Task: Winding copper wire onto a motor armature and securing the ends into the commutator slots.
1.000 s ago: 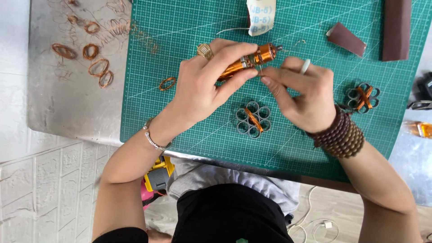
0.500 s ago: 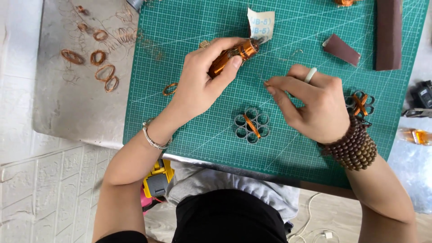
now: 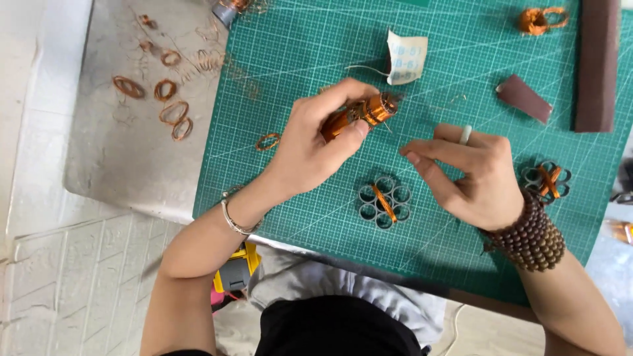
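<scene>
copper-orange spool (image 3: 359,113) | green gridded mat (image 3: 461,250) | brown strip (image 3: 597,62)

Curled white label (image 3: 407,58) on green mat (image 3: 461,250)

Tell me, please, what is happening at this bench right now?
A person is working with copper wire over a green cutting mat. The left hand holds a copper wire spool above the mat, while the right hand pinches its fingertips beside it, perhaps on a fine strand too thin to see. A flower-shaped ring cluster lies below, and loose wire coils sit left.
</scene>
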